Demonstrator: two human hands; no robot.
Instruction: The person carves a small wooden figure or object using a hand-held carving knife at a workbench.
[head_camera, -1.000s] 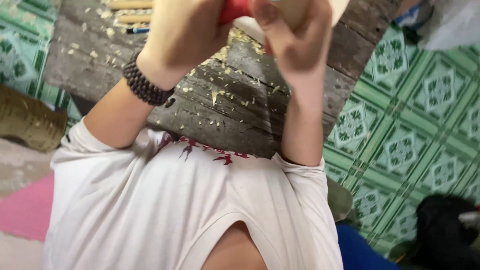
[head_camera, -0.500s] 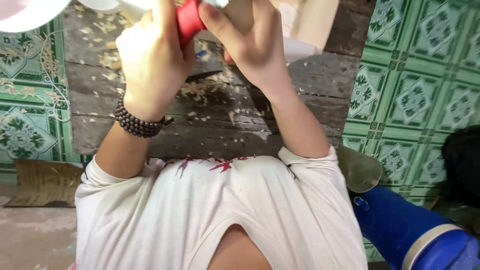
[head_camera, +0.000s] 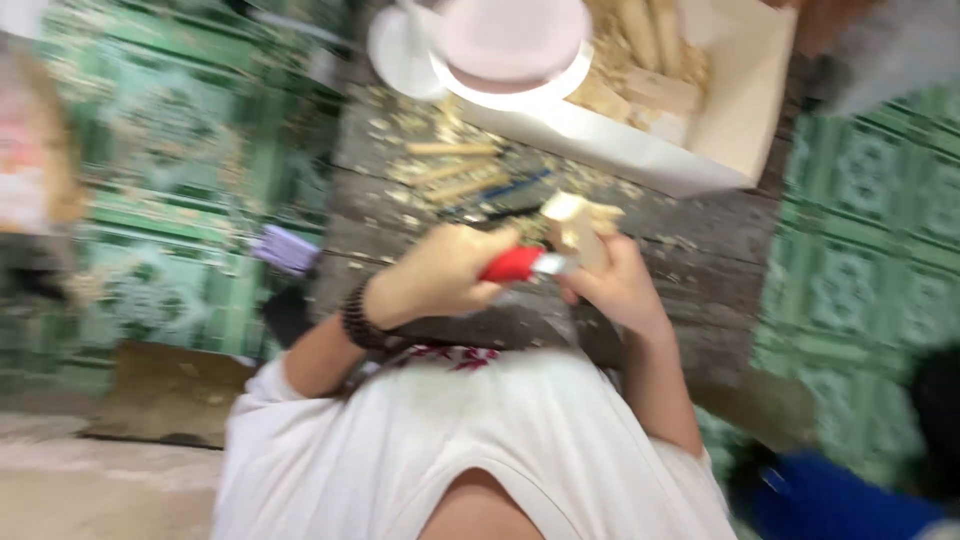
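Gripping firmly, our left hand (head_camera: 445, 272) pinches the red-handled carving knife (head_camera: 515, 264). Our right hand (head_camera: 615, 285) clamps the pale wooden block (head_camera: 575, 225) upright over the shaving-strewn grey plank bench (head_camera: 700, 240), steadying it against the blade.

There is only one camera, and it is sitting on the person's head. It is looking almost straight down, close over the white shirt (head_camera: 470, 440) and both arms. The wooden boards (head_camera: 720, 250) are lying further up in the picture, with the green tiled floor (head_camera: 870, 200) showing on both sides. Everything is looking blurry, as if the camera is shaking.
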